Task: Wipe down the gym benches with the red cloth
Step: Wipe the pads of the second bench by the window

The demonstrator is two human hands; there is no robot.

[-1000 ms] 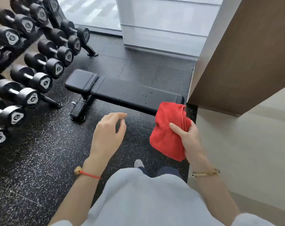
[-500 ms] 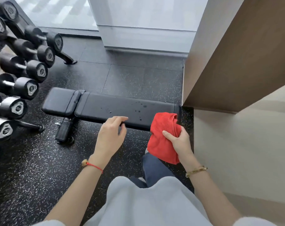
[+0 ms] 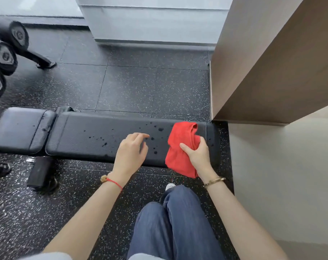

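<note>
Right, the right hand (image 3: 197, 156) grips the red cloth (image 3: 181, 147), thumb across the front and fingers curled round the bunched fabric, and holds it over the right end of the bench (image 3: 95, 136), probably so the wipe can start at that end and run leftward. Whether the cloth touches the pad yet, I cannot tell. Dark droplets (image 3: 153, 139) speckle the pad just left of the cloth, right in its likely path. The left hand (image 3: 130, 154) hovers over the near edge, fingers loosely bent and holding nothing, perhaps ready to steady. Room looks tight on the right: the wall (image 3: 272, 62) stands just beside the bench end. Leftward the long pad lies open toward the seat (image 3: 18, 128) and, far left, the dumbbells (image 3: 3, 57).
</note>
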